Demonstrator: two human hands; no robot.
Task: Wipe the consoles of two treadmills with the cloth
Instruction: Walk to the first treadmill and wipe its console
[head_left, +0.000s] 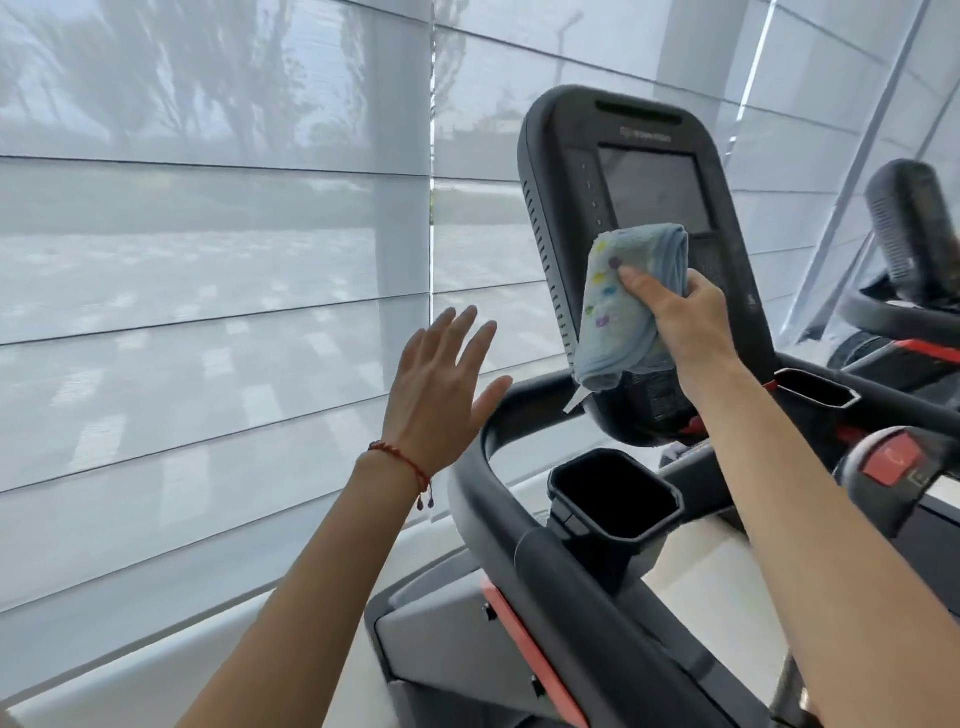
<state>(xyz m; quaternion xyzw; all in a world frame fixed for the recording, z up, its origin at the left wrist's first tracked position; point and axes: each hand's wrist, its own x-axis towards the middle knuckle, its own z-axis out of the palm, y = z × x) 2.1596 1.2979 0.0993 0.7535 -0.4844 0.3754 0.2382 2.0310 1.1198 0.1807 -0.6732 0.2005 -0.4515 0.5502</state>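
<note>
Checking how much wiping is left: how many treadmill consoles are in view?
2. The near console stands ahead, with the cloth held against it by the right hand. The second console is at the far right, partly cut off.

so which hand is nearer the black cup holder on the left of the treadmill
Left. The open left hand hovers just up and to the left of the black plastic cup holder, beside the handrail. The right hand is higher, holding the pale blue cloth against the console.

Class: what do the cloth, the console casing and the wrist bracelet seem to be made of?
Cloth: soft terry-like fabric, fuzzy, folds limply.
Console casing: probably matte black plastic, moulded vents, faint sheen.
Bracelet: seemingly red cord, thin, with dangling ends.
</note>
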